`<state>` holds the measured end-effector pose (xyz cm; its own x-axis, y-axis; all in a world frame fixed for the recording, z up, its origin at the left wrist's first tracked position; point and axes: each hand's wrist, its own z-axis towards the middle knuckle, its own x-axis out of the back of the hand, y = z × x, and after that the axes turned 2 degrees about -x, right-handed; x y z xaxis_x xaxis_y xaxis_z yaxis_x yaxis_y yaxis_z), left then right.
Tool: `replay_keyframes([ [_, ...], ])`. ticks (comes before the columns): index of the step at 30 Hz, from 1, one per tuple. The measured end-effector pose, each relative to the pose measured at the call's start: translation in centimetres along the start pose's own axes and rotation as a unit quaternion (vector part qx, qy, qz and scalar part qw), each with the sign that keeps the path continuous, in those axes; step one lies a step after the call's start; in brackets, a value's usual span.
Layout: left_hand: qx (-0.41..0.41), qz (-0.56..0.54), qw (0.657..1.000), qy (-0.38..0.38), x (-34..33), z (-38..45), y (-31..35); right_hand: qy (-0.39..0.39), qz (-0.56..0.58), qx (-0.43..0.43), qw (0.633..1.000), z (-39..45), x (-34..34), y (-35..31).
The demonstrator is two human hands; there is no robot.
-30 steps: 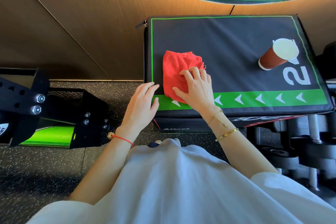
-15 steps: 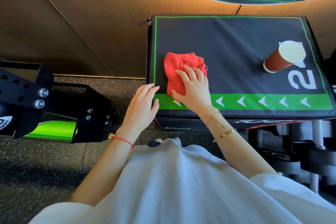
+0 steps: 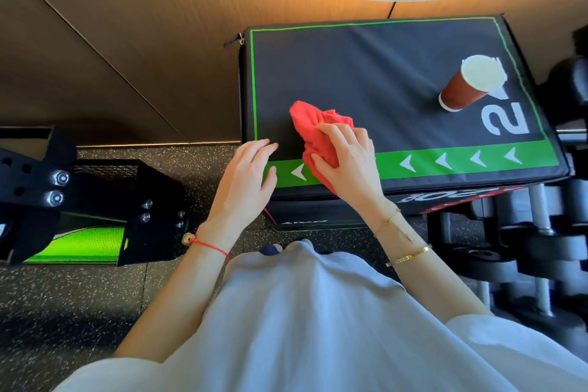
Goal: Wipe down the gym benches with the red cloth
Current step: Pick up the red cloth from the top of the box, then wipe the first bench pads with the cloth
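A padded black gym bench (image 3: 366,73) with a green stripe and white arrows along its near edge stands in front of me. The red cloth (image 3: 308,124) lies bunched near the bench's near left corner, and its lower end reaches the front edge. My right hand (image 3: 350,162) sits on top of the cloth with fingers and thumb curled into the fabric, gripping it. My left hand (image 3: 245,181) rests with relaxed fingers on the bench's near left corner, just left of the cloth, holding nothing.
A red paper cup with a white lid (image 3: 467,86) stands on the bench's right side beside the white number. Dumbbells (image 3: 541,232) sit on a rack at the right. A black bolted frame (image 3: 95,197) stands on the speckled floor at the left, and wood panelling lies behind.
The cloth was spread flat under my right hand and is now bunched up in its grip, shifted a little to the right along the green stripe. My left hand stayed at the corner.
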<state>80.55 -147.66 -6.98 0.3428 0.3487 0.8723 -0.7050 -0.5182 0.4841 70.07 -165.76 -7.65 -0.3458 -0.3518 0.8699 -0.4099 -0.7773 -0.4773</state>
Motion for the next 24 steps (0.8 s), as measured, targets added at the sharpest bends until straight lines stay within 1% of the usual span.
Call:
replay_keyframes([
  [5,-0.055,-0.014,0.998,-0.018,-0.1,0.1,1.1,0.028,0.005,-0.042,0.999,-3.2,1.6,0.1],
  [10,-0.135,-0.027,0.989,-0.049,0.2,-0.2,1.1,0.075,0.003,-0.116,0.99,-7.5,1.9,-0.9],
  [13,-0.184,-0.029,0.979,-0.083,0.7,-0.6,0.3,0.114,-0.002,-0.168,0.979,-10.4,1.6,-2.3],
  [16,-0.239,-0.031,0.963,-0.122,1.4,-1.1,-0.4,0.157,-0.008,-0.238,0.958,-13.7,0.9,-4.4],
  [20,-0.315,-0.039,0.934,-0.162,2.2,-2.3,-0.9,0.219,-0.012,-0.32,0.922,-18.5,-0.4,-8.0],
  [24,-0.387,-0.049,0.895,-0.217,2.4,-4.2,-0.7,0.272,-0.024,-0.394,0.878,-23.2,-1.7,-12.0],
])
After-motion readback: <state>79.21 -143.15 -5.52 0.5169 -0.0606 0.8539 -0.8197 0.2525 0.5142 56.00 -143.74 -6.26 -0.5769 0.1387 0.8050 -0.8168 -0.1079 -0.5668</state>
